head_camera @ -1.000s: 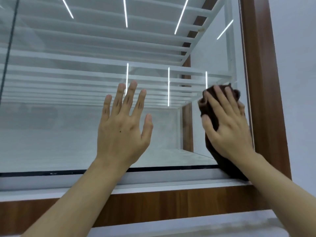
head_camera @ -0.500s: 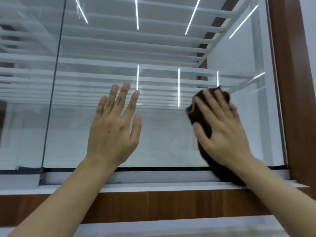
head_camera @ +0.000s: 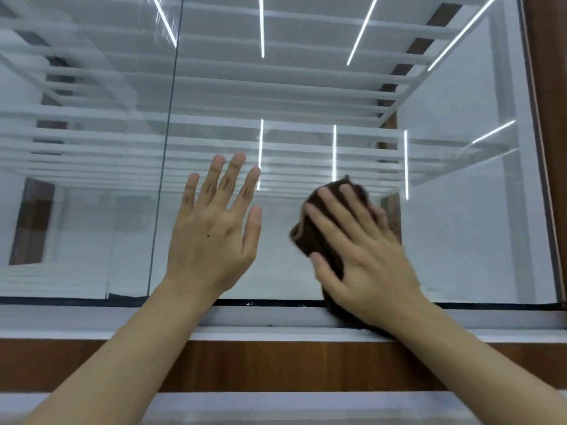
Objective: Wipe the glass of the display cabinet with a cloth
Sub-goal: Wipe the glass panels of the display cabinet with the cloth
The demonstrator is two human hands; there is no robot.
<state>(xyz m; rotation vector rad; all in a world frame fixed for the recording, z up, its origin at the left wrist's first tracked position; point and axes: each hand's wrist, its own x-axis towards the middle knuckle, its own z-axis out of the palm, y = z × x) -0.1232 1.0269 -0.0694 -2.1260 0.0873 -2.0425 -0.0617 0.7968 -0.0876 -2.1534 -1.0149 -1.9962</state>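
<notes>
Far left of the frame, the left pane (head_camera: 76,210) of the display cabinet shows white slats stacked behind it and a dark brown upright low down. Moving in, a thin dark vertical seam (head_camera: 167,148) marks where that pane meets the next one. Just right of the seam comes the left hand (head_camera: 211,240), back towards the camera, its grip apart: fingers straight and fanned, thumb out, palm facing the glass (head_camera: 460,210), though whether it actually touches is hard to call. Centre-right now, and here is the brown cloth (head_camera: 310,237), bunched against the lower part of the right pane, its bottom end trailing down over the black seal strip (head_camera: 76,301) onto the white ledge (head_camera: 92,317). The right hand (head_camera: 365,259) lies flat over it, grip apart too, fingers spread straight across the fabric and pressing it to the glass, thumb lying on the cloth's left part. Bright light strips (head_camera: 261,26) reflect across the upper frame. Along the bottom runs a wood band (head_camera: 276,363), and at the far right edge stands the brown wooden frame (head_camera: 549,118).
</notes>
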